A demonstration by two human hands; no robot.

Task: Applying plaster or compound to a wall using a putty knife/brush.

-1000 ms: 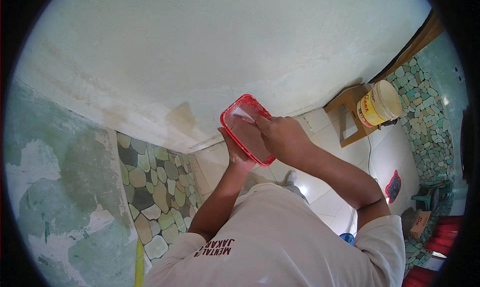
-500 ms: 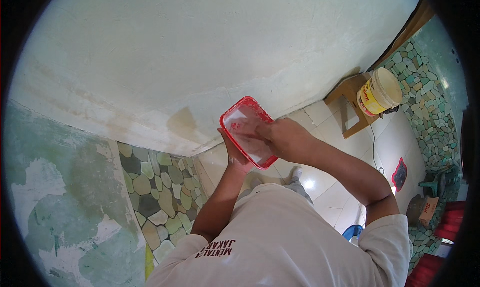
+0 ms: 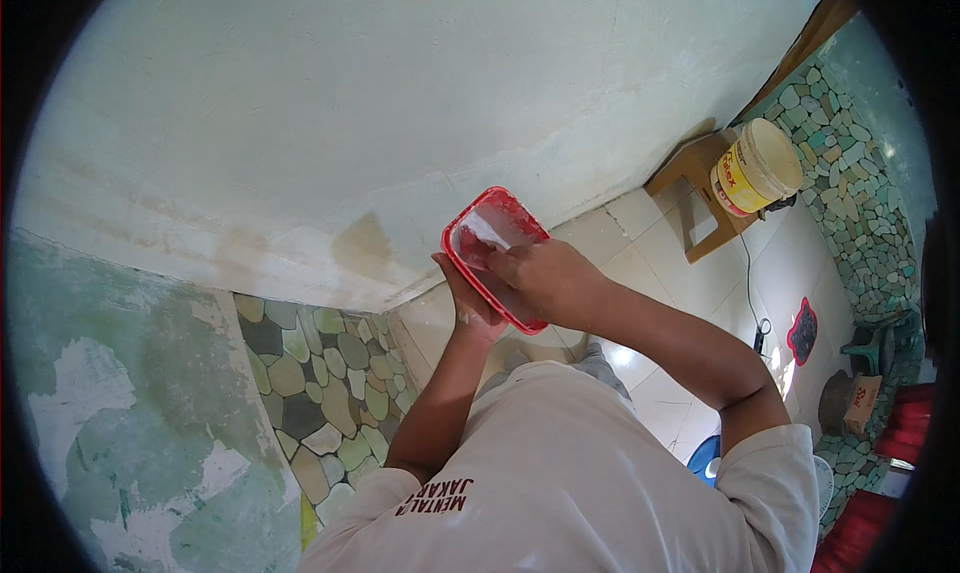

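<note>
A red rectangular tub with pale, smeared paste inside is in front of my chest, near the white wall. My left hand grips it from the lower left, thumb and fingers along its outside. My right hand is inside the tub over the paste, fingers curled round something partly hidden; a red patch shows at the fingertips, but I cannot make out what it is.
A wooden stool at right bears a yellow-and-white bucket. A cable, red-edged mat, small green stool, cardboard box and blue object are on the tiled floor. A pebble-patterned wall band borders the left.
My right hand has shifted inside the tub, its fingertips moving toward the tub's left side, and more red shows among the paste there. The view has tilted slightly; my left hand keeps its grip.
</note>
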